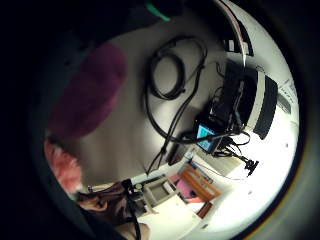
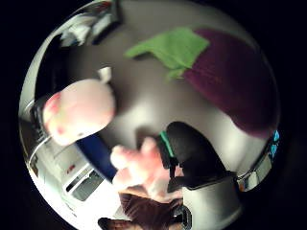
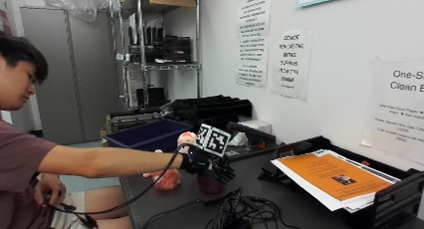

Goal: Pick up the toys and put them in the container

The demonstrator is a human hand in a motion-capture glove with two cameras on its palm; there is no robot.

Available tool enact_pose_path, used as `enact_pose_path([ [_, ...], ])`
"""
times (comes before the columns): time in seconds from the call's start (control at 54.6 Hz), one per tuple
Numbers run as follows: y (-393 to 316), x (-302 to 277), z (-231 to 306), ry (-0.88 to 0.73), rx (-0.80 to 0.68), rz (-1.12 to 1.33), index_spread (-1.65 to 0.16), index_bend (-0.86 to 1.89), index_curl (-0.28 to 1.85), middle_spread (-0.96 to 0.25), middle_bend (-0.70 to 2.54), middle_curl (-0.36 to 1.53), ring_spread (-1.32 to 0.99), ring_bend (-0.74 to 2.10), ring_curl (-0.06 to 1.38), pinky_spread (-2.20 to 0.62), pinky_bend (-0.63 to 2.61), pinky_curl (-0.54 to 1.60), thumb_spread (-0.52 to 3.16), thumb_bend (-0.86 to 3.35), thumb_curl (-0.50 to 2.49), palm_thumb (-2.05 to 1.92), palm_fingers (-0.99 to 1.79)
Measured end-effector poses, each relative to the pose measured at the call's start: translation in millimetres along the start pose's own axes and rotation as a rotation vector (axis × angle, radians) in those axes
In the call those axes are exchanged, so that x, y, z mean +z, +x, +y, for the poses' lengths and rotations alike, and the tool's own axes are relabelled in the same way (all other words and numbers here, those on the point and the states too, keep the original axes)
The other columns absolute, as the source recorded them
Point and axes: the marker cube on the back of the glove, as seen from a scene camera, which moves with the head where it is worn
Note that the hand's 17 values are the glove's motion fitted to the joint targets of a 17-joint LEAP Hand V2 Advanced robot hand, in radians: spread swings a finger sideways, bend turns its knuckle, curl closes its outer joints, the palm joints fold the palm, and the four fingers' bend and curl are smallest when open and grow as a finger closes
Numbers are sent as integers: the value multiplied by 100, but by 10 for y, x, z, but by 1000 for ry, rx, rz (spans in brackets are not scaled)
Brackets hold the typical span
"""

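Observation:
My gloved right hand (image 3: 207, 167) hovers over the dark table (image 3: 278, 204) with its fingers pointing down and spread, holding nothing. Just under it lies a purple eggplant plush (image 3: 212, 185) with a green leaf top (image 2: 175, 48), its body (image 2: 235, 86) close to the palm (image 1: 90, 95). A fuzzy pink toy (image 3: 168, 179) lies on the table beside the hand (image 2: 141, 167). A round pink and white plush (image 3: 187, 138) sits by the blue container (image 3: 149, 133), near its rim (image 2: 98, 153). A gloved finger (image 2: 192, 153) shows apart from the eggplant.
Coiled black cables (image 3: 232, 211) lie on the table near the hand (image 1: 172, 75). A black tray holds an orange booklet and papers (image 3: 331, 176) at the right. Black trays (image 3: 212, 107) and a metal shelf (image 3: 162, 64) stand behind the container.

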Motion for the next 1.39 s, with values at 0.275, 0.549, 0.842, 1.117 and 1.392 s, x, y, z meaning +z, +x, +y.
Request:
enact_pose_path([
  [0.275, 133, 63, -157, 151, 6, -4, -25, 20, 19, -8, 44, 28, -17, 73, 33, -5, 68, 29, 124, 5, 33, 23, 72],
  [0.549, 183, -150, 9, 310, -23, -157, -29, 25, 28, -25, 77, 45, -32, 100, 49, -26, 68, 34, 106, 16, 50, 58, 107],
  [0.842, 333, -1529, 746, 523, -29, -199, -35, 54, 45, -27, 100, 62, -39, 112, 58, -33, 84, 44, 77, 8, 65, 62, 113],
  [1.117, 132, -2388, 1291, 668, -62, -212, -35, 85, 69, -22, 122, 75, -39, 128, 66, -36, 90, 49, 59, 4, 78, 63, 113],
  [1.392, -573, -2757, 1427, 687, -143, -194, -33, 92, 86, -18, 129, 81, -37, 133, 70, -36, 96, 53, 49, 2, 88, 64, 105],
])
